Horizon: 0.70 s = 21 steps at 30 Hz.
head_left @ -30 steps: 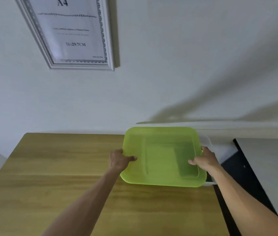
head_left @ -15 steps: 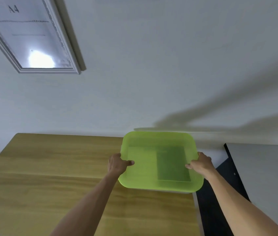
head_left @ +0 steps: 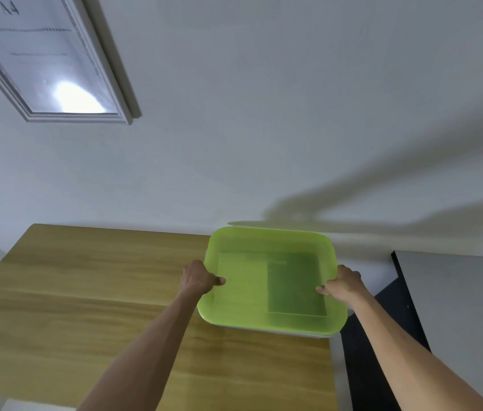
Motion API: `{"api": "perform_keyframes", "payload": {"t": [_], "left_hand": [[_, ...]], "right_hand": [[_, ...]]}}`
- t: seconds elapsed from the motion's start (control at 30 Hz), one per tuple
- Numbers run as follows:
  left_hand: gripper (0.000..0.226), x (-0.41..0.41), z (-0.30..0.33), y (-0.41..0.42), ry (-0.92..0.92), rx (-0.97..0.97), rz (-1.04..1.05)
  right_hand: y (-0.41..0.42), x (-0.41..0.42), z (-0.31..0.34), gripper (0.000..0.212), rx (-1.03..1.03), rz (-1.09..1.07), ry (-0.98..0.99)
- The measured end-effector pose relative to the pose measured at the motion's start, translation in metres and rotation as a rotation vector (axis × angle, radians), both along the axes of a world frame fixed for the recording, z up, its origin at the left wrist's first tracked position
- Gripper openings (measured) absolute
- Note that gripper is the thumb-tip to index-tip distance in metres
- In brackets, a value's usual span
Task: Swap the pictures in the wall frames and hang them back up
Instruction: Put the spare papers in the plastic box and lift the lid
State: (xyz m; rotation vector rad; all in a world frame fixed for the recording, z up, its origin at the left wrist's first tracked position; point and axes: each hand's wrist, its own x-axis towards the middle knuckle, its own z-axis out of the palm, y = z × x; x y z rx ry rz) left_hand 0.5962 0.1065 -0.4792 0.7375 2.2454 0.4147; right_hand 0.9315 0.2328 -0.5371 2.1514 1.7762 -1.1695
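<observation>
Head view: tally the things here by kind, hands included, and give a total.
Silver-framed wall picture: 1
Translucent green plastic lidded box: 1
Wooden table: 1
Hands gripping the box, left hand and right hand: 2
Total: 5

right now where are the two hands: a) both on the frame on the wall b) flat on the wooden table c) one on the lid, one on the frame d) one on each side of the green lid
d: the left hand grips the left edge of the green lid and the right hand grips its right edge; the frame hangs untouched on the wall.
</observation>
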Motion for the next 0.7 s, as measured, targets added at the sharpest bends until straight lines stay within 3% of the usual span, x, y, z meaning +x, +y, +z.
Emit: {"api": "perform_keyframes", "payload": {"t": [0.7], "left_hand": [[0.055,0.005,-0.004,0.005,0.169,-0.061,-0.105]], "right_hand": [[-0.032,0.003,0.03,0.09,0.14,0.248,-0.061]]}}
